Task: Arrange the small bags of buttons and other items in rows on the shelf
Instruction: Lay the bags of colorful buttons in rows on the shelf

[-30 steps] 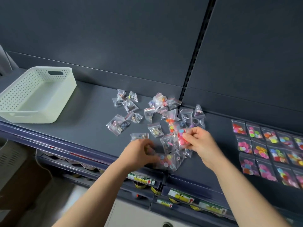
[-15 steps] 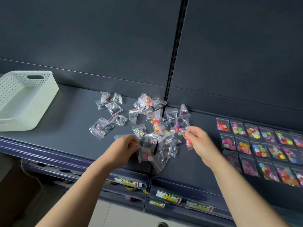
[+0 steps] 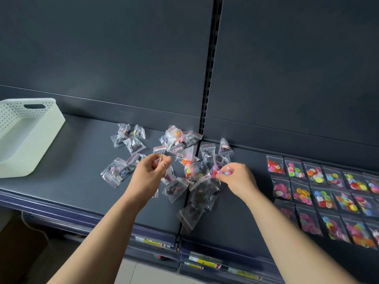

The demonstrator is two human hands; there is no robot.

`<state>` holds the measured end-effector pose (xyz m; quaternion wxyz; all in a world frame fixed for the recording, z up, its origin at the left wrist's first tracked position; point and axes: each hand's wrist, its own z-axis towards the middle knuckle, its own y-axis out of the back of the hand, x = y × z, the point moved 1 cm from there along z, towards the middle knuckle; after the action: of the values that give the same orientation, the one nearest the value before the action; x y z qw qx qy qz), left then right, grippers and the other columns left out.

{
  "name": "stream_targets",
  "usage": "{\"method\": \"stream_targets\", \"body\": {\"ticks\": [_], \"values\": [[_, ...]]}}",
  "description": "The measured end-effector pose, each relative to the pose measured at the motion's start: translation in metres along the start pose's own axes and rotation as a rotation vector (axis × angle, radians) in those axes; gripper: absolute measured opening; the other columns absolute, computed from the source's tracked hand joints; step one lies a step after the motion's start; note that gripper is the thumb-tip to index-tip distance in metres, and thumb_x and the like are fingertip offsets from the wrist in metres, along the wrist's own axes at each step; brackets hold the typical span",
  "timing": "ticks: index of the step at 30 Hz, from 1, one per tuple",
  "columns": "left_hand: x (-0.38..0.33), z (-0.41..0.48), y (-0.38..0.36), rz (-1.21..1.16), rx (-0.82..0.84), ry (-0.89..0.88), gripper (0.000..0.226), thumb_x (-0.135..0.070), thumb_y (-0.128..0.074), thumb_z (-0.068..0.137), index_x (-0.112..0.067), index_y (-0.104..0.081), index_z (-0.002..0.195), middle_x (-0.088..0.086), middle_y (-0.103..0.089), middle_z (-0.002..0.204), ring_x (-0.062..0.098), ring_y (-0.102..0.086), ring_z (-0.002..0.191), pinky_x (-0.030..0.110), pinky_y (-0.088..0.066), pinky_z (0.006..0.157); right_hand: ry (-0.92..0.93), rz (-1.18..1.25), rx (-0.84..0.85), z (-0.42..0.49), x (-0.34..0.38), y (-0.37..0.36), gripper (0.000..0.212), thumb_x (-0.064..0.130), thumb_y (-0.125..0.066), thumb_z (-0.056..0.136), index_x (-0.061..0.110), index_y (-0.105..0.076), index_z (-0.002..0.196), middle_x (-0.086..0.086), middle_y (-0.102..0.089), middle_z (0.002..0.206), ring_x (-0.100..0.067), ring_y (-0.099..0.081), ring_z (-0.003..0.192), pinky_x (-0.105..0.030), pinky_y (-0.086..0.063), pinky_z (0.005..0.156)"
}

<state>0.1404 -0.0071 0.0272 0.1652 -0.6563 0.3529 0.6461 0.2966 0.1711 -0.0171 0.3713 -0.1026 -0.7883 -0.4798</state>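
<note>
A dark shelf (image 3: 71, 181) holds a messy pile (image 3: 189, 153) of little clear bags in the middle. Some bags have bright buttons in them, and some have tiny dark things (too small to tell what). Both arms come in from 6 o'clock. The left hand (image 3: 150, 175) is at the 9 o'clock side of the pile, lifted a bit above the shelf. Its thumb and fingers are curled and pinch one small bag (image 3: 159, 161). The right hand (image 3: 239, 179) is at the 3 o'clock side of the pile. Its fingertips are squeezed together on a button bag (image 3: 215, 173) with pink and blue buttons, and that bag touches the other bags in the pile. Far out at 3 o'clock from the pile, bags of bright buttons lie flat in neat rows (image 3: 320, 187), side by side. Far out at 9 o'clock sits a white basket (image 3: 30, 140) with small holes in its walls.
</note>
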Motion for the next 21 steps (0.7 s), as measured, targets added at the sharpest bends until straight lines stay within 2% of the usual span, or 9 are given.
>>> {"method": "stream_targets", "body": {"ticks": [2, 4, 7, 9, 11, 14, 16, 19, 21], "values": [[0.0, 0.0, -0.001, -0.064, 0.011, -0.01, 0.017, -0.025, -0.062, 0.09, -0.008, -0.062, 0.088, 0.022, -0.056, 0.073, 0.016, -0.046, 0.051, 0.013, -0.038, 0.042, -0.007, 0.12, 0.007, -0.002, 0.0, 0.005, 0.012, 0.025, -0.076, 0.077, 0.015, -0.069, 0.079, 0.003, -0.066, 0.081, -0.016, -0.059, 0.077, -0.026, -0.043, 0.062], [-0.001, -0.002, -0.003, -0.155, 0.077, 0.012, 0.025, -0.024, -0.072, 0.08, -0.003, -0.059, 0.082, 0.018, -0.059, 0.07, 0.018, -0.05, 0.053, 0.018, -0.045, 0.047, -0.021, 0.297, -0.006, -0.011, 0.002, 0.014, 0.011, 0.02, -0.075, 0.077, 0.013, -0.069, 0.083, 0.003, -0.067, 0.088, -0.008, -0.057, 0.076, -0.023, -0.042, 0.061], [-0.005, -0.006, -0.015, -0.207, 0.188, 0.081, 0.033, -0.027, -0.081, 0.065, -0.007, -0.061, 0.082, 0.009, -0.06, 0.069, 0.018, -0.054, 0.058, 0.03, -0.055, 0.06, -0.043, 0.514, -0.048, -0.029, 0.005, 0.027, 0.014, 0.024, -0.076, 0.075, 0.015, -0.068, 0.082, 0.006, -0.063, 0.076, -0.01, -0.045, 0.058, -0.024, -0.036, 0.058], [-0.009, -0.012, -0.028, -0.146, 0.276, 0.084, 0.032, -0.025, -0.083, 0.066, -0.009, -0.065, 0.087, 0.001, -0.056, 0.064, 0.011, -0.047, 0.05, 0.024, -0.047, 0.051, -0.054, 0.638, -0.061, -0.047, 0.005, 0.033, 0.024, 0.033, -0.078, 0.068, 0.016, -0.069, 0.081, 0.004, -0.057, 0.068, -0.012, -0.038, 0.054, -0.029, -0.032, 0.053], [-0.015, -0.021, -0.042, -0.145, 0.361, 0.062, 0.026, -0.025, -0.082, 0.068, -0.014, -0.07, 0.088, -0.004, -0.058, 0.063, 0.005, -0.046, 0.046, 0.018, -0.04, 0.046, -0.042, 0.741, -0.047, -0.068, 0.003, 0.036, 0.024, 0.032, -0.079, 0.069, 0.014, -0.069, 0.082, -0.001, -0.051, 0.069, -0.013, -0.035, 0.053, -0.029, -0.028, 0.051], [-0.025, -0.04, -0.057, -0.166, 0.54, -0.017, 0.011, -0.029, -0.076, 0.074, -0.018, -0.074, 0.076, -0.004, -0.062, 0.065, 0.003, -0.046, 0.049, 0.013, -0.038, 0.05, -0.025, 0.744, -0.094, -0.1, -0.003, 0.038, 0.019, 0.03, -0.078, 0.073, 0.015, -0.067, 0.078, 0.004, -0.051, 0.061, -0.012, -0.037, 0.051, -0.028, -0.031, 0.052], [-0.027, -0.052, -0.065, -0.174, 0.663, -0.058, 0.022, -0.035, -0.073, 0.076, -0.013, -0.072, 0.075, 0.003, -0.054, 0.063, 0.01, -0.04, 0.05, 0.016, -0.033, 0.051, -0.029, 0.708, -0.172, -0.118, -0.012, 0.038, 0.016, 0.027, -0.077, 0.077, 0.018, -0.064, 0.073, 0.014, -0.053, 0.053, -0.008, -0.043, 0.05, -0.024, -0.035, 0.053], [-0.025, -0.066, -0.083, -0.13, 0.696, -0.029, 0.025, -0.033, -0.077, 0.072, -0.01, -0.068, 0.074, 0.007, -0.048, 0.062, 0.011, -0.036, 0.05, 0.018, -0.033, 0.047, -0.063, 0.676, -0.246, -0.142, -0.03, 0.043, 0.019, 0.027, -0.075, 0.079, 0.019, -0.061, 0.071, 0.015, -0.051, 0.05, -0.003, -0.043, 0.046, -0.016, -0.034, 0.047], [-0.025, -0.074, -0.097, -0.091, 0.685, -0.001, 0.015, -0.02, -0.075, 0.079, -0.01, -0.066, 0.073, 0.002, -0.052, 0.06, 0.006, -0.04, 0.046, 0.017, -0.037, 0.045, -0.078, 0.728, -0.245, -0.158, -0.045, 0.049, 0.019, 0.025, -0.075, 0.079, 0.016, -0.061, 0.071, 0.009, -0.046, 0.055, -0.01, -0.039, 0.05, -0.022, -0.033, 0.05]]}}
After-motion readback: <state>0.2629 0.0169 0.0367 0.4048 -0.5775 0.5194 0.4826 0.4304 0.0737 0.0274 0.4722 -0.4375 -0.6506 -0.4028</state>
